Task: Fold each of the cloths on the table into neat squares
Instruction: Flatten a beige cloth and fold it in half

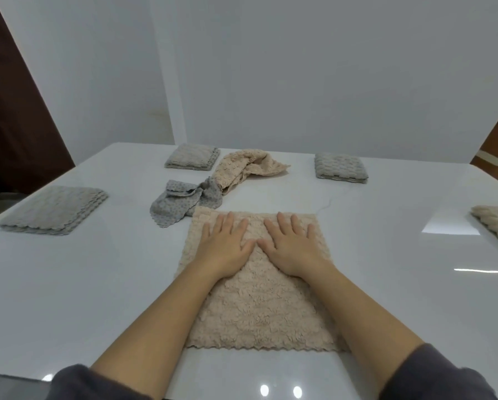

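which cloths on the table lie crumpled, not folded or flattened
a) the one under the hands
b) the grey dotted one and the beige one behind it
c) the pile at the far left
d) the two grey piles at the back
b: the grey dotted cloth and the beige cloth behind it lie bunched up in loose heaps, not squared off.

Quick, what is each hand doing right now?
Left hand: open, pressing flat on the beige cloth.
Right hand: open, pressing flat on the same cloth.
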